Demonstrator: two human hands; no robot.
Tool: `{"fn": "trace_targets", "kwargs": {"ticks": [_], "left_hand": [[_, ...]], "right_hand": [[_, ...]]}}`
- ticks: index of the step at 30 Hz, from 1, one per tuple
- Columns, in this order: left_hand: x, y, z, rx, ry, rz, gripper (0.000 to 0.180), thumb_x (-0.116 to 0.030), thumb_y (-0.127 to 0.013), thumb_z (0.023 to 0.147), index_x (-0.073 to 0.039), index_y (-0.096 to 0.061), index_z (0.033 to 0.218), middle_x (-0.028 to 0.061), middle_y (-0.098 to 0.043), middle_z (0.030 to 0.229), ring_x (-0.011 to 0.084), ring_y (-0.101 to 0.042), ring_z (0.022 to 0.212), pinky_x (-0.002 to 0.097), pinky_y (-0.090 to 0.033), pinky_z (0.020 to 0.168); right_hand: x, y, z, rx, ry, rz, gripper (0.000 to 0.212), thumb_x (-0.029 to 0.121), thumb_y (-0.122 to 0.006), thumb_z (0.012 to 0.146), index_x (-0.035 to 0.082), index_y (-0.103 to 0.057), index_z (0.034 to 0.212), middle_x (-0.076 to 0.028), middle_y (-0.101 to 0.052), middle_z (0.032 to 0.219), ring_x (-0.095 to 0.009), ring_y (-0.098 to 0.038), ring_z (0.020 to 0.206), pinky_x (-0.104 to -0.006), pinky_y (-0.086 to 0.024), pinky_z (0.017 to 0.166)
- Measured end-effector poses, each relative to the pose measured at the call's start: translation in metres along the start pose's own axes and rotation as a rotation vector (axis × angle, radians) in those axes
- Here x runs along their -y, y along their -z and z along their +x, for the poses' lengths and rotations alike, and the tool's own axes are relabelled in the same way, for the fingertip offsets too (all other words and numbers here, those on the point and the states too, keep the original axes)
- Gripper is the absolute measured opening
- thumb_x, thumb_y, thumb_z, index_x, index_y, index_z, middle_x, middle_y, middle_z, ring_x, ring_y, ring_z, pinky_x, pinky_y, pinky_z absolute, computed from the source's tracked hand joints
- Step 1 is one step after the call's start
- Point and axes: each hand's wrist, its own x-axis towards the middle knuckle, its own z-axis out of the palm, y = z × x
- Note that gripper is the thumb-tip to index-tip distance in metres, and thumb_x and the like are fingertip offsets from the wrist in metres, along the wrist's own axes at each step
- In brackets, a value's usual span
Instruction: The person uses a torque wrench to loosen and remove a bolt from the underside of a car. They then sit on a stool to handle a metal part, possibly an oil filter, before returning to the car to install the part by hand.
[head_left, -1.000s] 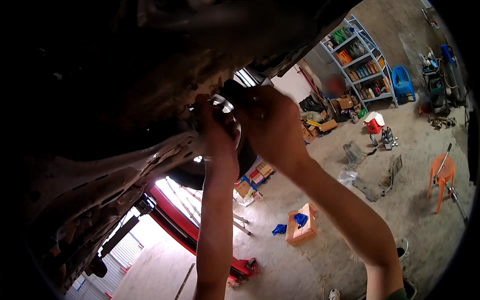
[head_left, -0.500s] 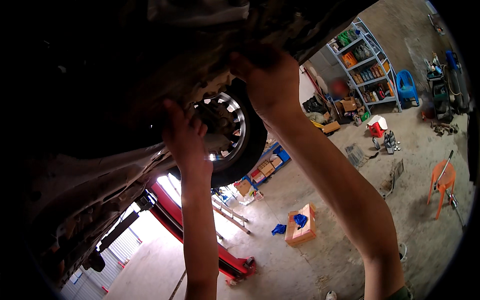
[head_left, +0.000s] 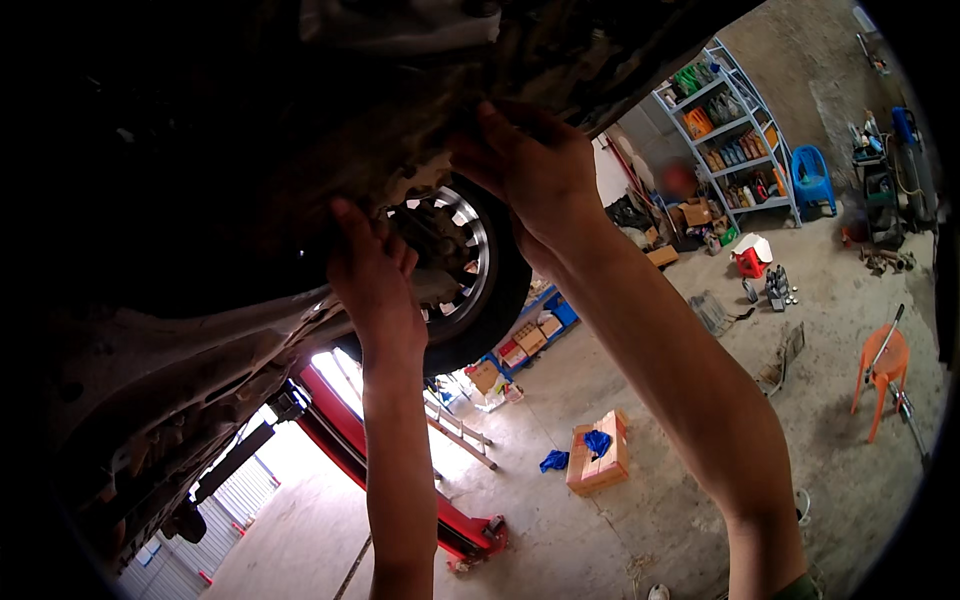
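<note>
Both my arms reach up under a raised car, whose dark underbody [head_left: 400, 40] fills the top of the view. My left hand [head_left: 378, 285] is at the shadowed underside, one finger stretched upward and the others loosely bent and apart. Further right and higher, my right hand [head_left: 545, 170] is bent inward, its thumb and fingers drawn together near the underbody. Whatever lies between those fingertips is lost in the dark. Just behind and between the hands shows a wheel [head_left: 487, 245] with bright alloy spokes.
A red lift post [head_left: 330, 420] stands below left. On the floor are a cardboard box [head_left: 600, 470] with blue cloth or gloves, bottles [head_left: 777, 285] and an orange stool [head_left: 885, 355] with tools. Grey shelves [head_left: 735, 140] and a blue chair [head_left: 812, 175] stand at far right.
My right hand has turned and shifted slightly, its fingers now showing more, with the thumb raised. The left hand has hardly moved. The view has shifted slightly.
</note>
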Motion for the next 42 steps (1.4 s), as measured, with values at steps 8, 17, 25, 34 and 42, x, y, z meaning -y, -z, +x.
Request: {"fn": "trace_targets", "kwargs": {"ticks": [8, 17, 25, 34, 42], "left_hand": [[0.0, 0.001, 0.002, 0.025, -0.003, -0.029, 0.034, -0.047, -0.056, 0.096, -0.014, -0.05, 0.088, -0.0049, -0.03, 0.068, 0.0083, -0.024, 0.057, 0.0254, -0.024, 0.052], [-0.004, 0.0, -0.002, 0.035, 0.01, -0.013, 0.033, -0.046, -0.054, 0.097, -0.015, -0.048, 0.086, -0.0053, -0.029, 0.067, 0.0078, -0.024, 0.056, 0.0249, -0.023, 0.051], [-0.006, 0.0, -0.002, -0.005, 0.032, -0.027, 0.034, -0.045, -0.052, 0.098, -0.013, -0.051, 0.089, -0.005, -0.029, 0.066, 0.0074, -0.026, 0.056, 0.0239, -0.025, 0.051], [-0.007, 0.003, -0.003, 0.063, 0.033, -0.024, 0.033, -0.044, -0.053, 0.098, -0.014, -0.05, 0.085, -0.0058, -0.029, 0.066, 0.007, -0.026, 0.055, 0.0236, -0.024, 0.051], [-0.002, 0.008, 0.002, 0.098, 0.004, -0.03, 0.034, -0.045, -0.054, 0.098, -0.015, -0.049, 0.081, -0.0057, -0.029, 0.063, 0.0066, -0.027, 0.054, 0.0239, -0.024, 0.049]], "right_hand": [[0.004, 0.001, 0.002, 0.094, 0.006, -0.068, 0.025, 0.01, -0.059, 0.093, -0.007, -0.057, 0.112, -0.015, -0.065, 0.103, -0.022, -0.067, 0.093, -0.0328, -0.058, 0.085], [0.005, -0.005, 0.0, 0.039, -0.105, 0.044, 0.031, 0.017, -0.059, 0.095, -0.011, -0.059, 0.107, -0.016, -0.069, 0.09, -0.022, -0.069, 0.075, -0.029, -0.057, 0.067], [0.023, -0.011, 0.0, 0.138, -0.204, -0.137, 0.025, 0.022, -0.047, 0.099, 0.0, -0.059, 0.106, -0.01, -0.068, 0.088, -0.018, -0.066, 0.074, -0.0299, -0.057, 0.071], [0.013, -0.016, -0.005, 0.15, -0.377, 0.113, 0.022, 0.032, -0.045, 0.098, 0.013, -0.055, 0.095, 0.0, -0.052, 0.07, -0.011, -0.044, 0.056, -0.0253, -0.041, 0.055], [0.005, -0.019, -0.002, 0.131, -0.296, 0.045, 0.02, 0.029, -0.044, 0.096, 0.012, -0.054, 0.096, -0.001, -0.054, 0.081, -0.012, -0.046, 0.064, -0.0246, -0.04, 0.055]]}}
